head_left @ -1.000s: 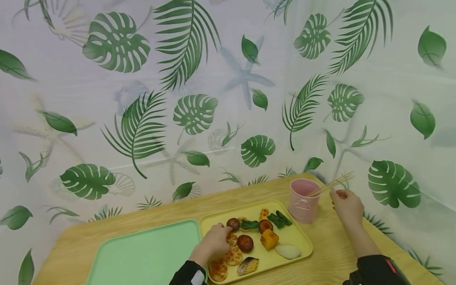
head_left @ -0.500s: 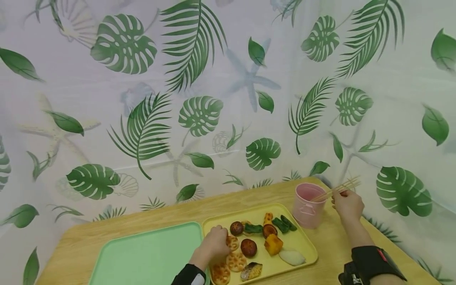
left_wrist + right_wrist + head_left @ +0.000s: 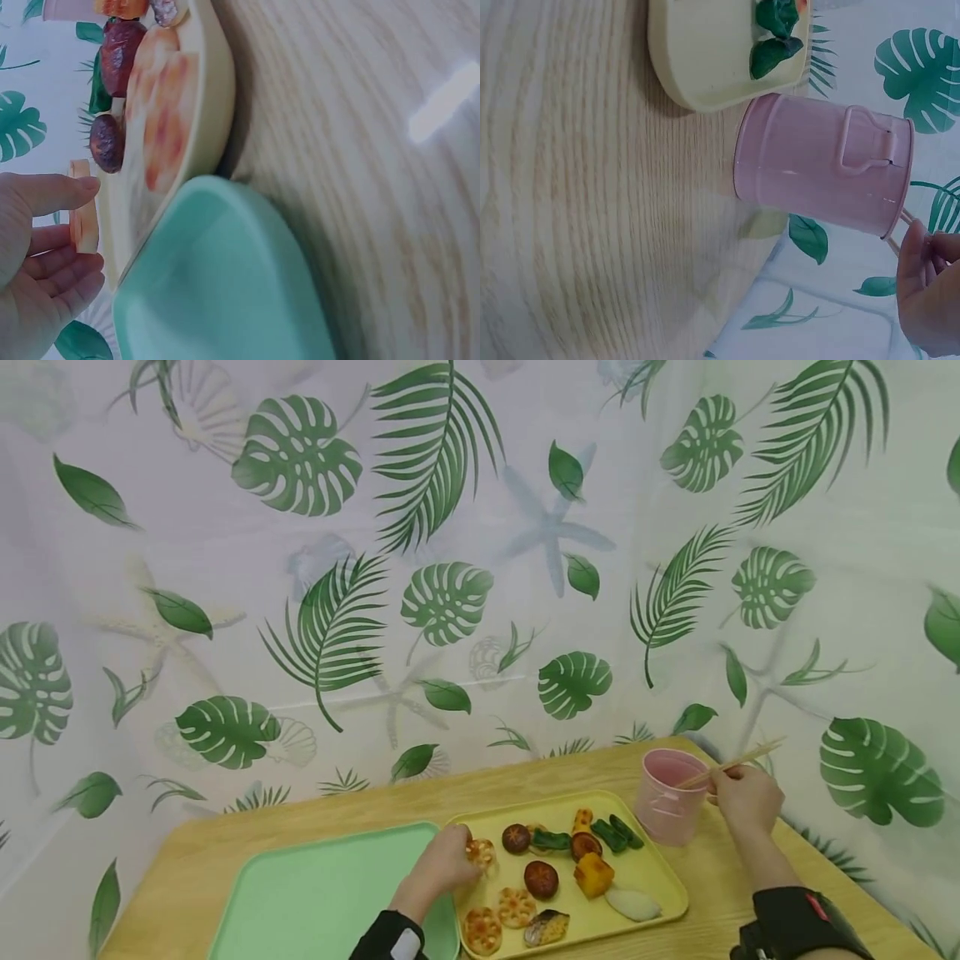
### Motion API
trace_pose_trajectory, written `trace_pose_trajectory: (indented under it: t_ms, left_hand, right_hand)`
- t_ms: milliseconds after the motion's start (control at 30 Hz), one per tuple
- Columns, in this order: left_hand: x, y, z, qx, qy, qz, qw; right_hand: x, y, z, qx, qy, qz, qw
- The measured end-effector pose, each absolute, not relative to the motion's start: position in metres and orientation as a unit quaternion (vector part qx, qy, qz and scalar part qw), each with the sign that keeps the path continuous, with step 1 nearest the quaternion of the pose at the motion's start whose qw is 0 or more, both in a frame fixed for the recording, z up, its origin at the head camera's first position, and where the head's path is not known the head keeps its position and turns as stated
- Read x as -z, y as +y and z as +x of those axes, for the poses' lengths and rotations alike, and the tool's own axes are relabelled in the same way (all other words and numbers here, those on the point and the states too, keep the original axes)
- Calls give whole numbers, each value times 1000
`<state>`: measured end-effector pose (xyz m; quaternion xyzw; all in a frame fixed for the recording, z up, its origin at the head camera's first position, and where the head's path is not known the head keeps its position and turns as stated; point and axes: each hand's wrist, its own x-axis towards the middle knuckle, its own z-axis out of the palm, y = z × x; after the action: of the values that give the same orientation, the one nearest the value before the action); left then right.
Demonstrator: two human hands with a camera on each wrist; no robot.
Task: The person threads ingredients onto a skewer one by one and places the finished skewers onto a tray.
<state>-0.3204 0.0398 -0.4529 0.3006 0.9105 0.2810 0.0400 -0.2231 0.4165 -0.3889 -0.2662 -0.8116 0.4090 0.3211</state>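
My left hand [image 3: 444, 862] pinches a browned lotus root slice [image 3: 85, 221] between thumb and fingers, over the left side of the yellow tray [image 3: 667, 902]. Two more lotus root slices [image 3: 517, 907] lie on that tray, below the hand in the head view. At the right, my right hand [image 3: 748, 797] pinches thin wooden skewers [image 3: 763, 749] that lean out of a pink bucket [image 3: 670, 818]. Their lower ends are hidden inside the bucket. In the right wrist view, the right fingers [image 3: 911, 259] are just beyond the bucket's rim.
On the yellow tray also lie shiitake mushrooms [image 3: 541, 879], an orange pumpkin piece [image 3: 593, 875], green peppers [image 3: 609, 835], a pale oval piece [image 3: 633, 904] and a fish piece [image 3: 547, 928]. A green tray [image 3: 337, 893] stands at its left on the wooden table [image 3: 180, 877]. Leaf-patterned sheets hang behind.
My left hand has lifted a lotus root slice from the others. The right hand has gone from beside the skewers to pinching them. The head view has shifted slightly.
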Motion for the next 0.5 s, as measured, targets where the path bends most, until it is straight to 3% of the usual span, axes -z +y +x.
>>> trace_pose_trajectory:
  t_ms: [233,500]
  left_hand:
    - [441,26,-320,-285,912,293,33]
    - [430,13,-314,-309,898,313,9]
  right_hand:
    - [377,410,-221,-296,-816,-266,419]
    - [338,389,-213,-300,-690,-246,612]
